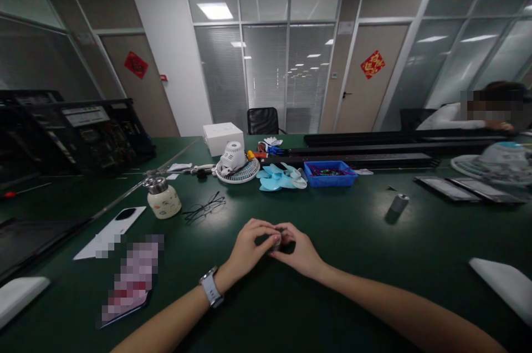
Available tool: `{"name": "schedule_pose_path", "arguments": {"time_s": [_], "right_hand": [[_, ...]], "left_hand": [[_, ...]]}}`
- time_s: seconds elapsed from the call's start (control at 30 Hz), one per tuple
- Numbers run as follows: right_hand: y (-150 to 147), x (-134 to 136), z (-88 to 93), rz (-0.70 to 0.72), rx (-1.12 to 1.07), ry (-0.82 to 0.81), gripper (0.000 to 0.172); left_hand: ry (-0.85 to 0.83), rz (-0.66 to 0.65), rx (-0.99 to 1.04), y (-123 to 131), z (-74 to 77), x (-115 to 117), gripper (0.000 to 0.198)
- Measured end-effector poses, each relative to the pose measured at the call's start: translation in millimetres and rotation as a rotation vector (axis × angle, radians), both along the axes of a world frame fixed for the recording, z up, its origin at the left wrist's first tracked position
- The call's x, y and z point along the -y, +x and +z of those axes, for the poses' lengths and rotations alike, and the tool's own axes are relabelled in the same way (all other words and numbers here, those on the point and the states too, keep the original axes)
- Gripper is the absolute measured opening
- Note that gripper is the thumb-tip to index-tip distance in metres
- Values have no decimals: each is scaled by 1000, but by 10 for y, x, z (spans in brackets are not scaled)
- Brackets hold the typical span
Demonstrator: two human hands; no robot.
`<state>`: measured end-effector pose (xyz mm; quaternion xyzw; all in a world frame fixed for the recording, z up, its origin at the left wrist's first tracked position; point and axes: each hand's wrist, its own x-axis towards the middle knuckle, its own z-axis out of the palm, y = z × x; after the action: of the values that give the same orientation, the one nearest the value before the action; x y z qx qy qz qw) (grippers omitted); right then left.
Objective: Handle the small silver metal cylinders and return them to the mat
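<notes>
Both my hands meet at the middle of the green table. My left hand, with a watch on its wrist, and my right hand are curled around a small grey metal part pinched between their fingertips. Most of the part is hidden by the fingers. A second small grey cylinder lies on the table to the right, apart from both hands.
Glasses, a small cream jar and two phones lie at the left. Behind are a white fan housing, light blue fan blades, a blue tray and a white box. Another person sits at the far right.
</notes>
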<state>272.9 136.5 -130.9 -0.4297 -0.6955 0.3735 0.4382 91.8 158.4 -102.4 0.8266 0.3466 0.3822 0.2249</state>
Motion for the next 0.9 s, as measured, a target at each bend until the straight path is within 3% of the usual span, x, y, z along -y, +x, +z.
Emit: {"name": "schedule_pose_path", "arguments": {"time_s": [0.13,0.33,0.53,0.7,0.9], "right_hand": [[15,-7,-36,-10,-11,-17,54],[11,-13,-55,-51,51,-4,53],[13,6,-12,-35,76,10,46],[16,25,47,-19,87,-3,40],[29,40,91,-9,98,5,40]], "left_hand": [[44,5,-45,4,65,-28,15],[299,34,-152,25,73,-18,6],[383,104,113,10,62,-79,21],[240,195,134,-237,-56,-263,19],[-114,111,-21,-357,-279,-344,17]]}}
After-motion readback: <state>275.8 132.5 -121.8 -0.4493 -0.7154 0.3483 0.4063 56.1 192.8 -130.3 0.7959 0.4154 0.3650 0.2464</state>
